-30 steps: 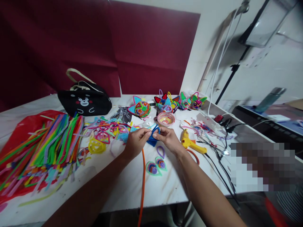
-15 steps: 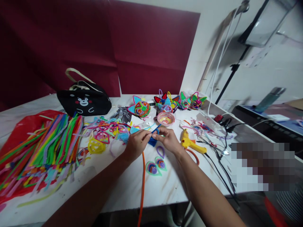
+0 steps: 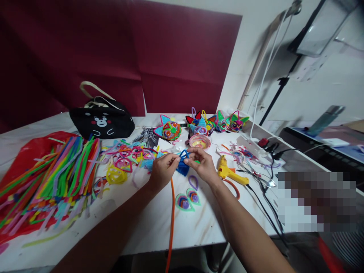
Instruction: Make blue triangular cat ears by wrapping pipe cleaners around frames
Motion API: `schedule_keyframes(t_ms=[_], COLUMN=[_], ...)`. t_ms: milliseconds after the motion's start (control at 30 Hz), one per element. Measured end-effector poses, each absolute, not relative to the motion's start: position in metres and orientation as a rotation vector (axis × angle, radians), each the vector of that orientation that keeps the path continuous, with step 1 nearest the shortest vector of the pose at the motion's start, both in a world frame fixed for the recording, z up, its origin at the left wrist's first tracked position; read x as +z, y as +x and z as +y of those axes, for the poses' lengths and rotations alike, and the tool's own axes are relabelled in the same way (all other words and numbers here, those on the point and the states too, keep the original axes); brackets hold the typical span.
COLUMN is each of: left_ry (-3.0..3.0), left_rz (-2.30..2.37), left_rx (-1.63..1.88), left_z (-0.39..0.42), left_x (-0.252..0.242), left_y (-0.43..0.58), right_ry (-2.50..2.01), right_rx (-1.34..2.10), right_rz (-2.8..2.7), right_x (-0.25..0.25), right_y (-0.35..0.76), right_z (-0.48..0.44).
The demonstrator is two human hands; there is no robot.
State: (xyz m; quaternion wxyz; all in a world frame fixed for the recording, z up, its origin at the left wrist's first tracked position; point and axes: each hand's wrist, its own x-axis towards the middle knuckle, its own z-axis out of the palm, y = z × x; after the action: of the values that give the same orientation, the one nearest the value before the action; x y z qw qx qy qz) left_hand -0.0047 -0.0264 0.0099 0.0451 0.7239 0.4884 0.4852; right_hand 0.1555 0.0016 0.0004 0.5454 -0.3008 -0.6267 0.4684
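Note:
A blue pipe cleaner [image 3: 184, 153], bent into a small pointed loop, is pinched between both hands above the table. My left hand [image 3: 165, 169] grips its left side with thumb and forefinger. My right hand [image 3: 201, 163] has closed on its right side. Just below lies a darker blue piece [image 3: 182, 168], partly covered by the fingers. Nearer me are a purple loop [image 3: 193, 182] and two teardrop shapes [image 3: 184, 203] of coiled pipe cleaner in mint, blue, orange and purple. An orange pipe cleaner [image 3: 172, 216] runs from under my left hand over the table's front edge.
Bundled pipe cleaners [image 3: 65, 170] lie on red plastic at left, before a black bag [image 3: 102, 119]. Colourful cat-like ornaments [image 3: 171, 131] and a pink bowl [image 3: 200, 141] stand behind my hands. A yellow glue gun [image 3: 231, 173] with its cable lies at right, near tangled wires.
The blue pipe cleaner has gone from having a straight end sticking up to a pointed loop between my fingers. My hands have moved slightly apart, and more of the darker blue piece shows.

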Motion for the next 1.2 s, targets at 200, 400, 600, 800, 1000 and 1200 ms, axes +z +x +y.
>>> schedule_keyframes(t_ms=[200,400,600,800,1000,1200], left_ry=[2.181,2.209,2.261,2.205,1.940,1.824], left_rz=[1.493,1.489,1.504,1.510,1.311,1.222], left_rx=[1.496,1.508,1.511,1.493,1.476,1.435], left_z=[-0.026,-0.026,-0.023,-0.024,-0.020,-0.016], left_x=[0.011,0.010,0.007,0.006,-0.002,-0.007], left_y=[-0.006,-0.005,-0.007,-0.005,-0.004,-0.006], right_ry=[-0.766,-0.842,-0.818,-0.818,-0.823,-0.821], right_rx=[1.008,0.832,0.722,0.681,0.791,0.846], right_rz=[-1.499,-1.573,-1.646,-1.667,-1.650,-1.650], right_x=[0.002,0.001,0.001,-0.001,0.000,-0.001], right_y=[0.159,0.163,0.163,0.162,0.160,0.159], right_z=[0.003,0.005,0.005,0.005,0.004,0.003])
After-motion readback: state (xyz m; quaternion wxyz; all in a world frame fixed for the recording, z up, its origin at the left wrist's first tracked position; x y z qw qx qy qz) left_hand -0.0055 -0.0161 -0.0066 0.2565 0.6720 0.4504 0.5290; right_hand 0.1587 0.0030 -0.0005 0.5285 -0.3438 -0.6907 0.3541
